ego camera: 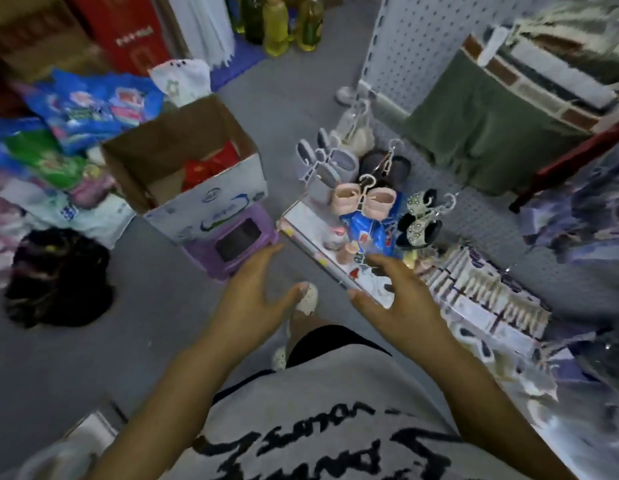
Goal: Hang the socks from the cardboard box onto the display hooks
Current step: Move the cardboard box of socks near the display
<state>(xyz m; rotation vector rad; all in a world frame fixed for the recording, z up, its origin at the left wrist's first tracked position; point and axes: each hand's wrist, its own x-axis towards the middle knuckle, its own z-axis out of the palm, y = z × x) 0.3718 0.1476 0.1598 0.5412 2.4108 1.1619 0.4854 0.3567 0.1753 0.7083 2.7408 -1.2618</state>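
Note:
An open cardboard box (211, 199) stands on a purple stool (231, 244) at centre left, with something red inside. Sock pairs hang on the pegboard display to its right: a pink pair (365, 199), a grey pair (330, 161), a dark pair (384, 164) and a black patterned pair (418, 220). My left hand (256, 299) is held out with spread fingers, empty, just below the stool. My right hand (401, 296) is also spread and empty, over the edge of the lower shelf (308, 244). Neither hand touches a sock.
A white pegboard panel (415, 36) rises at the upper right, with green cloth (481, 129) hanging on it. Packaged goods (488, 292) line the shelf. Blue and green bags (93, 105) and a black bag (58, 275) lie on the grey floor at left. Bottles (276, 26) stand at the back.

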